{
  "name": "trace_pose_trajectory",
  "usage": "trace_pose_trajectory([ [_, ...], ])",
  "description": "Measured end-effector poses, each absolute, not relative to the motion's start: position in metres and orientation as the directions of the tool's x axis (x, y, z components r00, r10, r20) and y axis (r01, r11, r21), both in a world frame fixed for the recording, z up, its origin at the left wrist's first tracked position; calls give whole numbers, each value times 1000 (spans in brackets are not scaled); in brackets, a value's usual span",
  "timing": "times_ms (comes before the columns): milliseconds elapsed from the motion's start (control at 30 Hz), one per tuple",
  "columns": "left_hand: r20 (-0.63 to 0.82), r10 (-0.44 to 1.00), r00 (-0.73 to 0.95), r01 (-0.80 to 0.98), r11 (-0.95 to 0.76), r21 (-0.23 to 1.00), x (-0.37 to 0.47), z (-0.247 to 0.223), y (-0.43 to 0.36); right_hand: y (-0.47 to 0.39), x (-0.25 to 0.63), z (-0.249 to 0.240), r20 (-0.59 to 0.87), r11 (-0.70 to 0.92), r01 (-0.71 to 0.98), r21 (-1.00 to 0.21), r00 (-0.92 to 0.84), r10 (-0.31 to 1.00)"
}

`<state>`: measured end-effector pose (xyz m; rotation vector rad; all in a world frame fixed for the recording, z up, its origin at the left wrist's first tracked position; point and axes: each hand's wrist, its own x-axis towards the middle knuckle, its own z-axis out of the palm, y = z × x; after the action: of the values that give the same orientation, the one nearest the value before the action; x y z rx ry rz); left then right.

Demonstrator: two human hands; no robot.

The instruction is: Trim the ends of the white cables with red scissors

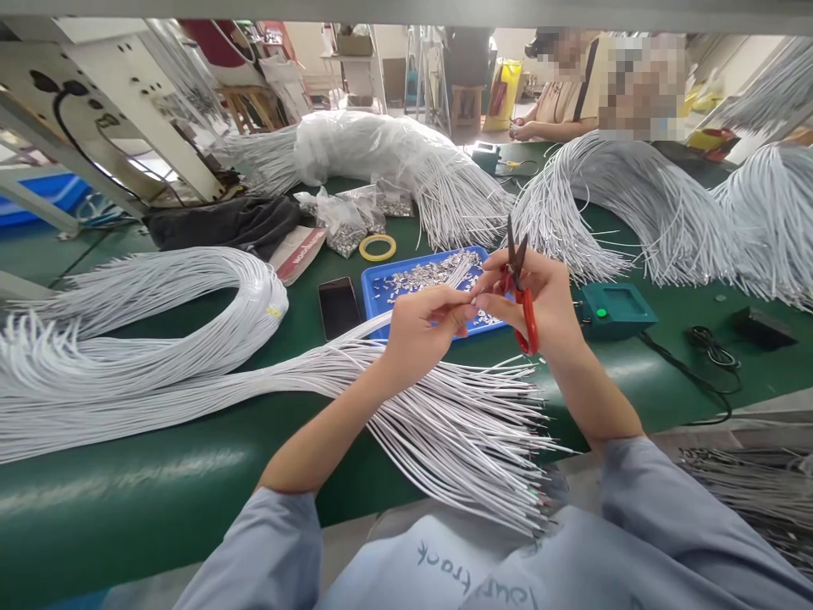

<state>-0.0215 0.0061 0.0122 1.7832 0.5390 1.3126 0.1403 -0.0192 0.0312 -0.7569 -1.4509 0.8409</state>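
My left hand pinches something too small to make out, most likely a wire end, over a blue tray. Its fingertips meet those of my right hand. Red-handled scissors are held in my right hand, blades pointing up and slightly apart. Small metal pieces lie scattered in the tray, with a few white wires across them. Beneath my left forearm a fanned bundle of white wires spreads over the green table, its tips toward the right.
A phone and yellow tape roll lie left of the tray. Right of it sits a green device with a cable. More wire bundles and bags of metal pieces stand behind. Across the table is a person.
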Motion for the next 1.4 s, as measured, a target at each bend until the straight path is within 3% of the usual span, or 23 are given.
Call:
trace_pose_trajectory([
  [233,552,729,405,-136,-548,825,-24,13,4,-19,137,30,529,523,-112,-845,-36,848],
  [700,461,756,465,-165,-438,884,-26,21,-2,-25,134,31,575,574,34,-818,14,818],
  [900,597,734,324,-116,-596,795,-29,20,-2,-24,136,32,681,609,385,-693,73,729],
  [1067,686,681,256,-68,-695,716,-34,19,2,-27,133,30,694,595,567,-570,-55,718],
  [1233,707,657,264,-47,-723,689,-35,22,1,-32,129,29,686,577,649,-496,-114,718],
  [1400,603,733,314,-47,-622,782,-36,26,-2,-31,130,27,685,577,645,-500,-113,719],
])
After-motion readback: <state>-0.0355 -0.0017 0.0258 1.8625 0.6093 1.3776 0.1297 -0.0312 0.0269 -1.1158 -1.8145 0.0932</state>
